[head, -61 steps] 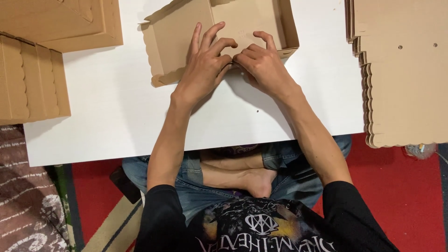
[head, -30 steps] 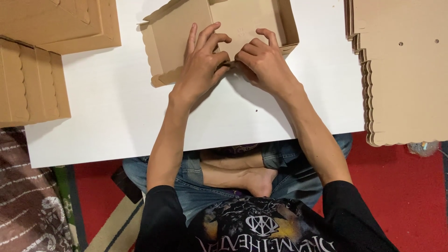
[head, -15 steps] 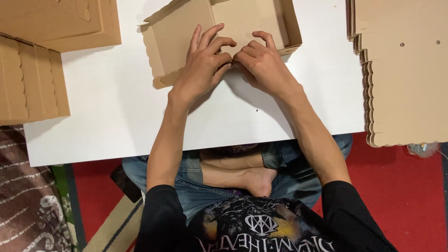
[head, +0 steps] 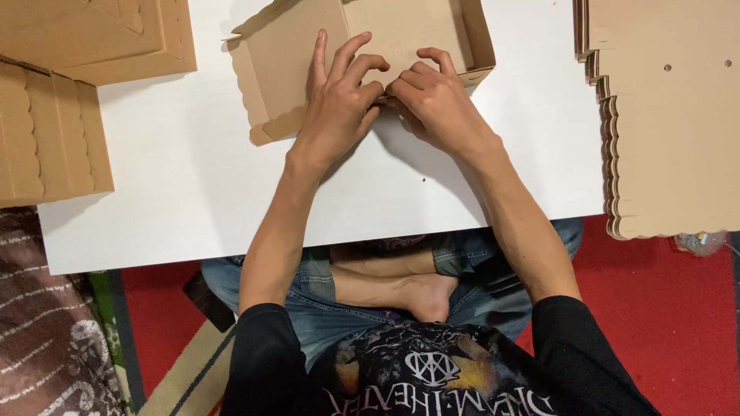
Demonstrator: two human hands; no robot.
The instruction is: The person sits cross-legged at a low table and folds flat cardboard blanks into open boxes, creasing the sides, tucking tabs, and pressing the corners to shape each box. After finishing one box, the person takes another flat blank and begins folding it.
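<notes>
Both hands meet at the near wall of a half-folded brown cardboard box (head: pixel 370 54) that lies on the white rectangular table (head: pixel 231 200), toward its far edge and slightly left of centre. From the left side: a stack of flat brown cardboard sheets with scalloped edges (head: pixel 50 135) rests at the table's left edge, and a folded brown cardboard box with its lid closed (head: pixel 100 35) sits just beyond it at the far left corner. Next comes the left hand (head: pixel 335 104), palm down on the box's open scalloped flap, fingers spread and reaching toward the fold, index finger straight. Touching it, the right hand (head: pixel 435 104) has its fingers curled over the front wall, pinching the cardboard edge near the left fingertips. Well apart to the right, a tall stack of unfolded brown cardboard blanks with small punched holes (head: pixel 671 115) overhangs the table's right edge. Below the table lies red carpet (head: pixel 663 308).
</notes>
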